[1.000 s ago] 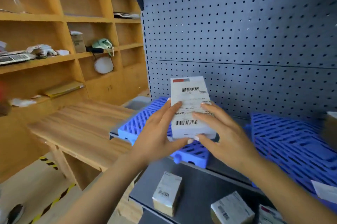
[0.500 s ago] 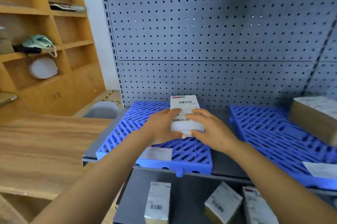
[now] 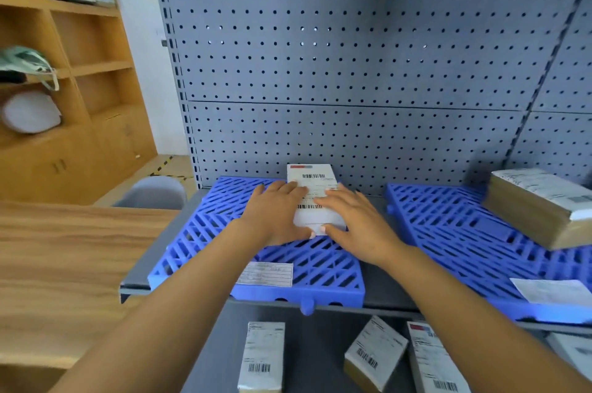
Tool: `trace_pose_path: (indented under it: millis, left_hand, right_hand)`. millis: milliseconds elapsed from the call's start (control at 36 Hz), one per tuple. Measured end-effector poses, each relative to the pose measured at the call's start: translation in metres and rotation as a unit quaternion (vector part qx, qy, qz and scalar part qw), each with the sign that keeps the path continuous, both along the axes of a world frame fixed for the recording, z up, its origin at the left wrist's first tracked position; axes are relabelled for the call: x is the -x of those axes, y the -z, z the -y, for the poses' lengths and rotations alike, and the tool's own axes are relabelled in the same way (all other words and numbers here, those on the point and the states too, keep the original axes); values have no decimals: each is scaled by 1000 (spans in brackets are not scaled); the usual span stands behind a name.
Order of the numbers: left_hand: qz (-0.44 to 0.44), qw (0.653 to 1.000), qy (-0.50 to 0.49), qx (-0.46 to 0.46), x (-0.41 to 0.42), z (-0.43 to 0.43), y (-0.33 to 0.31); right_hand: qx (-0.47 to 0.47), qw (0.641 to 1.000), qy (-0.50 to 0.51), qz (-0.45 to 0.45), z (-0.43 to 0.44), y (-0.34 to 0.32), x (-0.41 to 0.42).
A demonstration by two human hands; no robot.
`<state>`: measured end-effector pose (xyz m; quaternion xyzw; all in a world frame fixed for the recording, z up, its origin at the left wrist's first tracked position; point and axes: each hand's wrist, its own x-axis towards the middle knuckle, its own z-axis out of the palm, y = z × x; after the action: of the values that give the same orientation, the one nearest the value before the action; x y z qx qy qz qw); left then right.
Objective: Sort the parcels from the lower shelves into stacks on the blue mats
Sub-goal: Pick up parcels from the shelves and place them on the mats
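Observation:
A small white parcel (image 3: 312,179) with barcode labels lies on the left blue mat (image 3: 208,232), toward its back right. My left hand (image 3: 275,213) holds the parcel's left side and my right hand (image 3: 355,223) its right side, thumbs at its near edge. A second blue mat (image 3: 448,226) sits to the right and carries a larger brown parcel (image 3: 538,207) with a white label. On the lower shelf below, three small labelled parcels (image 3: 262,357) (image 3: 374,354) (image 3: 432,360) lie side by side.
A grey pegboard wall (image 3: 352,56) backs the shelf. A wooden table (image 3: 64,264) stands at left, with wooden cabinets (image 3: 80,72) behind it. Paper labels lie on the front of the left mat (image 3: 266,274) and the right mat (image 3: 551,291).
Both hands have carried the white parcel from the air forward and down onto the left blue mat. My view has turned right, toward the shelf.

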<state>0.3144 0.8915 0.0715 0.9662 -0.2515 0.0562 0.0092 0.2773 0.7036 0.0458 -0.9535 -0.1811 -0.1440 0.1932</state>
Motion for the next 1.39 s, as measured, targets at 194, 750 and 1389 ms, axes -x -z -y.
trace_pose_path:
  millis: [194, 750, 1389]
  left_hand:
    - [0, 1000, -16, -9, 13, 2, -1]
    - [204, 954, 166, 146, 159, 18, 69]
    - [37, 994, 58, 90, 215, 77, 172]
  right_hand:
    - [72, 996, 31, -45, -1, -7, 11]
    - [-7, 991, -75, 109, 88, 49, 163]
    - [14, 995, -91, -51, 158, 168, 203]
